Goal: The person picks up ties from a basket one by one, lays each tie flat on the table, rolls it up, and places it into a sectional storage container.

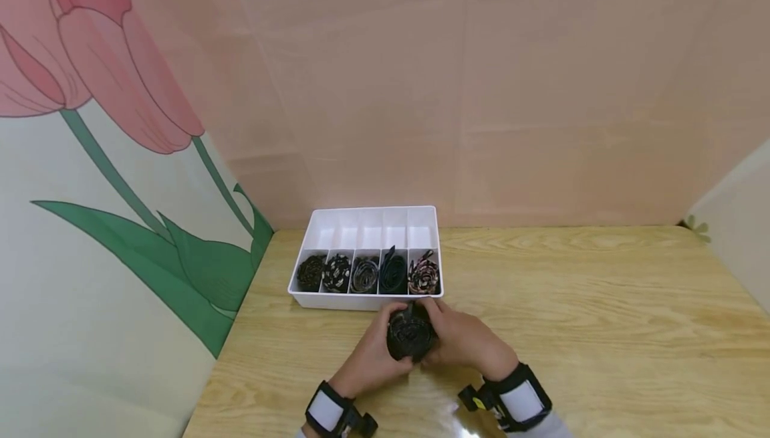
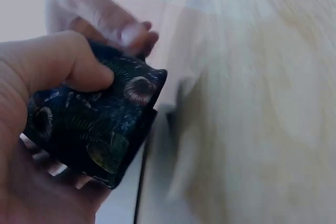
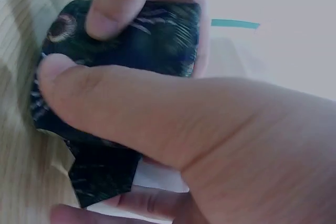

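Observation:
A dark rolled necktie [image 1: 412, 335] with a printed pattern is held up between both hands, just in front of the white box. My left hand [image 1: 377, 350] grips it from the left, its thumb lying across the patterned side [image 2: 100, 111]. From the right, my right hand [image 1: 466, 339] holds the same roll, thumb pressed on its outer face. In the right wrist view, a loose tie end [image 3: 102, 178] sticks out below the roll. Parts of the fingers behind the roll are hidden.
The white divided box [image 1: 367, 301] stands at the table's back left. Its front compartments hold several rolled ties, including a dark green one [image 1: 394, 274] and a pinkish patterned one [image 1: 424, 276]. The wooden table [image 1: 577, 304] meets a pink backdrop behind.

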### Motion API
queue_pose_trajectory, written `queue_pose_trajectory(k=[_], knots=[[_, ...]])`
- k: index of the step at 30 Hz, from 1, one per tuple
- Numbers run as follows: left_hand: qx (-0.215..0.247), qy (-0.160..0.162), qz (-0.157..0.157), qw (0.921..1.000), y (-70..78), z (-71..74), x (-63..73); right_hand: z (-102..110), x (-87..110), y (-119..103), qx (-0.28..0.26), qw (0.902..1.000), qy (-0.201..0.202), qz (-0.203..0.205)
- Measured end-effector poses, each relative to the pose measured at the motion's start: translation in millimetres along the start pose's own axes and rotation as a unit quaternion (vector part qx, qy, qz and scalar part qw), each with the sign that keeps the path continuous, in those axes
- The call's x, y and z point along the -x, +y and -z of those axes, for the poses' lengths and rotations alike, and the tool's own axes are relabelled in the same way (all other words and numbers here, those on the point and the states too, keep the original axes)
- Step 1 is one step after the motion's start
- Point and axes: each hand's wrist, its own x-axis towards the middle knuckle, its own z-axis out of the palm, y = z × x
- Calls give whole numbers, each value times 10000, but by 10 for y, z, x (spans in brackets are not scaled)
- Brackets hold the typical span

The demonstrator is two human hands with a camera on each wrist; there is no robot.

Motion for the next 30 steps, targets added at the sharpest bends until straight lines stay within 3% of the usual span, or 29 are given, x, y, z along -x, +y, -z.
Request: queue_pose_trajectory(k=[6,10,13,18,25,30], knots=[[191,-316,13,9993,-126,31,40,8,30,-15,215,9997,70,36],[352,-384,63,9986,-150,60,63,26,27,-7,649,9976,120,185],[261,-255,164,9992,-145,58,67,22,11,6,843,9956,122,391],[-172,88,206,9996,-135,20,49,-16,-29,44,399,9982,-145,435],[-1011,288,79,9944,14,38,20,-38,-46,86,412,9978,-107,501],[-951,498,242,9939,169,134,-5,-27,-49,202,-129,9978,-460,455]])
